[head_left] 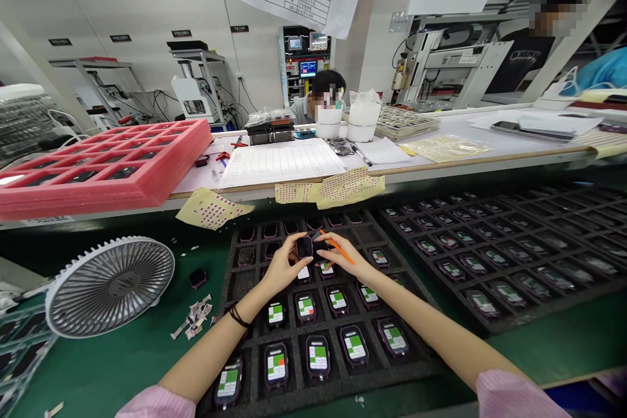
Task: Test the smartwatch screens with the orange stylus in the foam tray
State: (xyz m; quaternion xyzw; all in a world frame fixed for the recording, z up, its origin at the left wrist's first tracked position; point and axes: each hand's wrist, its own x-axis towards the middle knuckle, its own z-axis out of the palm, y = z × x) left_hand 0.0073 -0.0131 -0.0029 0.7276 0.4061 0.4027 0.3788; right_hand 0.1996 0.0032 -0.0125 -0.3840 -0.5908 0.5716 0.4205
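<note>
My left hand [285, 266] is closed on a smartwatch body [304, 247], a rounded square case with a dark screen and no strap. Pinched in my right hand [347, 260] is a thin orange stick-like tool [341, 250], slanting across the fingers. Those right fingertips are close to the watch's right side, where a small dark part shows; whether it is separate I cannot tell. Both hands are above a black foam tray [337, 357] with watch bodies in its compartments. Several, such as the near watch [318, 356], have lit screens with green and white cells.
A second black tray [526, 323] of watches lies to the right. Left are a round fan [122, 284], a lone dark watch [198, 278] and small strips [196, 317]. A raised shelf [450, 171] bears a pink foam tray [164, 173] and papers [287, 160]. Two people are beyond.
</note>
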